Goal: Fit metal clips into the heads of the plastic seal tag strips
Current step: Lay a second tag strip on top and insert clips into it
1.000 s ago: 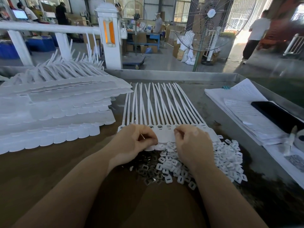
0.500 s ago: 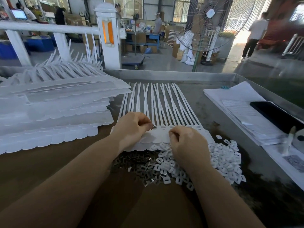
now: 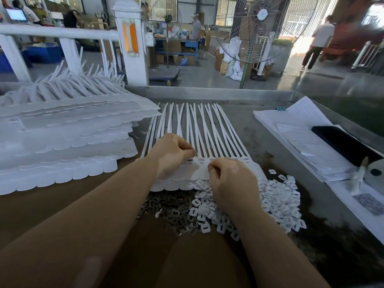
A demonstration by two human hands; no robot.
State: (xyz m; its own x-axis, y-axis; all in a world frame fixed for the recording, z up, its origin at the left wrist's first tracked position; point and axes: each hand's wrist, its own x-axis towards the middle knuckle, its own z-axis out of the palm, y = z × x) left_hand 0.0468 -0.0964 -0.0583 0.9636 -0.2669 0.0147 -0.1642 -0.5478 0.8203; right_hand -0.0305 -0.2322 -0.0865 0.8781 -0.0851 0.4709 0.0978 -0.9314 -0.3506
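Left hand (image 3: pixel 172 154) pinches a small metal clip (image 3: pixel 195 156) at the head row of the seal tag strips (image 3: pixel 199 129), fingers curled. Right hand (image 3: pixel 230 181) curled too, resting on the strip tags; whether it holds anything, can't tell. Strips lie flat mid-table, tails pointing away. Loose metal clips (image 3: pixel 172 213) and white plastic caps (image 3: pixel 278 200) piled just below. Stacked strip sheets (image 3: pixel 62 138) at left, papers (image 3: pixel 295 125) and a phone (image 3: pixel 345 142) at right.
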